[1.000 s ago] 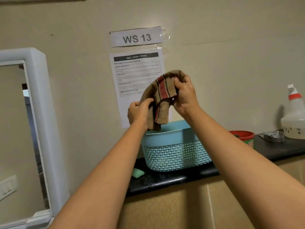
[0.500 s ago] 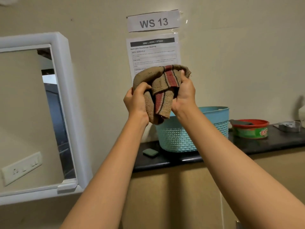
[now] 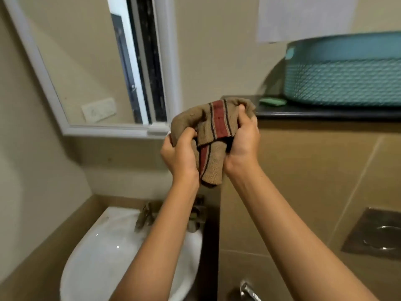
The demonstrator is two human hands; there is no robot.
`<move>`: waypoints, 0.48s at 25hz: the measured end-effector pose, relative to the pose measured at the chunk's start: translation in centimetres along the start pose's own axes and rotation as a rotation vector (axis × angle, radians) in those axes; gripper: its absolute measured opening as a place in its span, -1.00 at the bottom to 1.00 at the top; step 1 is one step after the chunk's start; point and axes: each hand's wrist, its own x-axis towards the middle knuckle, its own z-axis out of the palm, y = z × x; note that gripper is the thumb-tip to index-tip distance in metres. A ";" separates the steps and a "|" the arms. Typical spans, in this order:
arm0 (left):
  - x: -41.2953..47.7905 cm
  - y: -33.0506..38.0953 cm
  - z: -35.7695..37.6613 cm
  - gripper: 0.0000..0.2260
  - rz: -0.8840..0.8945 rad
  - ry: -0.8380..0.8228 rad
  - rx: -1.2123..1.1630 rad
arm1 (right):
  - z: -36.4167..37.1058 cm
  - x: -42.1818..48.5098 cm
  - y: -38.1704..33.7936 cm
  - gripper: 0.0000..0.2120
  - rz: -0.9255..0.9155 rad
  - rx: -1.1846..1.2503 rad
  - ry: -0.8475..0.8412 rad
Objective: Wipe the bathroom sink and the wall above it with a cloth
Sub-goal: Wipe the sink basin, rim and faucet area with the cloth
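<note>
Both hands closed on the cloth, held up at chest height in mid-frame: left hand grips the bunched brown end at about 9 o'clock of the bundle, right hand pinches the top fold and striped band at 3 o'clock. Cloth is brown with a red and black stripe, crumpled, one tail hanging down between the wrists; touching nothing but the hands. Sink, white, sits below at 7 o'clock of the frame, faucet at its back edge, partly hidden by the left forearm. Wall above sink runs up to the mirror at 11 o'clock. Dark worktop at 2 o'clock carries a teal basket and a small green bar, well apart from the sink. Judgement: step in hand is gathering the cloth into a wiping pad; no wiping begun. To do it well, fold the loose tail in so a flat, thick face shows, then pass it to one hand. Starting on the wall under the mirror and working down to the basin would let any drips fall onto surface not yet wiped. Work around the faucet base last. Cannot tell whether the cloth is damp.
</note>
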 end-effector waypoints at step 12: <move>1.9 -4.7 -23.5 -0.82 -0.390 0.279 0.147 | -5.0 -10.3 22.2 -0.77 0.484 -0.094 0.245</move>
